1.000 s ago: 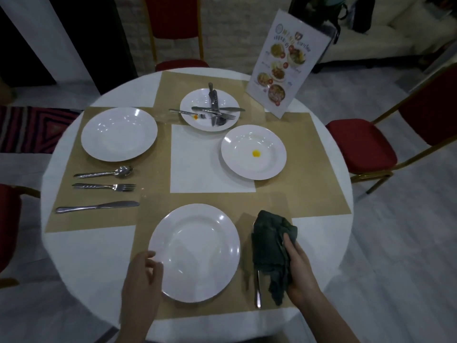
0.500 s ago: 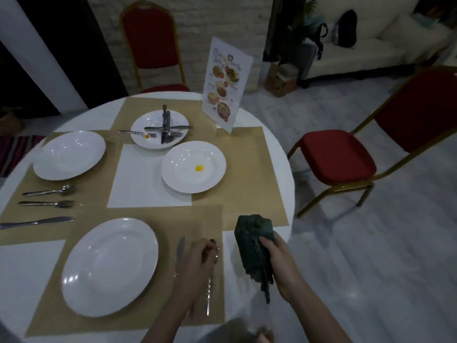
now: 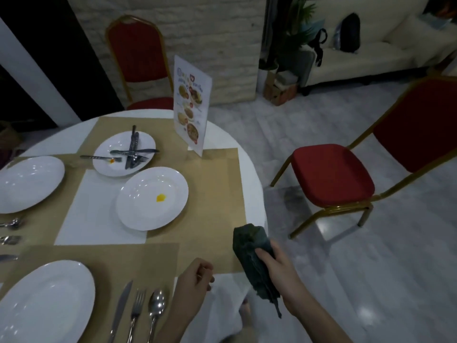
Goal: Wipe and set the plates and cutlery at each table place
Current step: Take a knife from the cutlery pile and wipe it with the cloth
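Observation:
My right hand [image 3: 279, 266] grips a dark green cloth [image 3: 252, 253] over the table's right edge. My left hand [image 3: 195, 278] hovers beside it, fingers curled, holding nothing. To its left a knife [image 3: 121, 308], a fork [image 3: 137, 308] and a spoon [image 3: 155, 305] lie side by side next to a clean white plate [image 3: 44, 308]. A plate with a yellow spot [image 3: 152, 198] sits mid-table. Behind it a small plate [image 3: 108, 157] carries crossed dirty cutlery [image 3: 132, 151]. Another clean plate [image 3: 27, 183] lies at the left.
Brown placemats [image 3: 215, 194] cover the round white table [image 3: 252, 189]. A standing menu card [image 3: 190, 105] is at the far edge. Red chairs stand to the right [image 3: 333, 174] and behind [image 3: 136, 53]. More cutlery [image 3: 10, 236] shows at the left border.
The view has swung right. My left hand has let go of the cutlery, which now lies in a row beside the near plate, and has drawn back. The cloth stays in my right hand.

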Tool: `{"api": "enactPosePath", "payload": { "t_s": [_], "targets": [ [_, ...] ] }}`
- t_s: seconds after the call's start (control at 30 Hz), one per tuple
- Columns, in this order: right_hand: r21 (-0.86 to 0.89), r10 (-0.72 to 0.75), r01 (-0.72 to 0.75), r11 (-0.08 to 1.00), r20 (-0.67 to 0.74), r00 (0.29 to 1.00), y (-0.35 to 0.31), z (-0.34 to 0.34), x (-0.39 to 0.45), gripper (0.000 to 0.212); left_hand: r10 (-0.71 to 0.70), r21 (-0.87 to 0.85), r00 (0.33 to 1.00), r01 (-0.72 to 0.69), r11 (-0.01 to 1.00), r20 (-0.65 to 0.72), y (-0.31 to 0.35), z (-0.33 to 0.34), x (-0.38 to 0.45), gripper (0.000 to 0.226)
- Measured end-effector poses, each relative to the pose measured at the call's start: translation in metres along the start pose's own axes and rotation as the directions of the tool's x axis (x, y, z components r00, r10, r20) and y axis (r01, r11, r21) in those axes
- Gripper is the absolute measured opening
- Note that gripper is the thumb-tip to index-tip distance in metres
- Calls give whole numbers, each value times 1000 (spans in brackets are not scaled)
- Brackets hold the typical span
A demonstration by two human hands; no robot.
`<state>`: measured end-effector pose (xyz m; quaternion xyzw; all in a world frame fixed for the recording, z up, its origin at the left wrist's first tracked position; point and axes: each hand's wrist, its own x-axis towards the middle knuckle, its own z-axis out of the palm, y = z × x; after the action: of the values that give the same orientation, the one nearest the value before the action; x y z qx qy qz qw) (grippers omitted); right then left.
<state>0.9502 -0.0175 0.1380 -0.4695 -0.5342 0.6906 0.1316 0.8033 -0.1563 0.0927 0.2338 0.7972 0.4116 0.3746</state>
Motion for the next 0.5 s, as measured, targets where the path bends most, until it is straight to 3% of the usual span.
{"api": "enactPosePath", "payload": {
  "t_s": [0.27,0.5],
  "targets": [
    [-92,-19,35,995,165,986,-68,-8,101,14,-70,-62,989,62,996,-132,35,0,90,15],
    [-235,19,60,970,319,947,-109,11,173,16,-79,-209,903,-12,978,-423,80,-19,133,11]
  ]
}}
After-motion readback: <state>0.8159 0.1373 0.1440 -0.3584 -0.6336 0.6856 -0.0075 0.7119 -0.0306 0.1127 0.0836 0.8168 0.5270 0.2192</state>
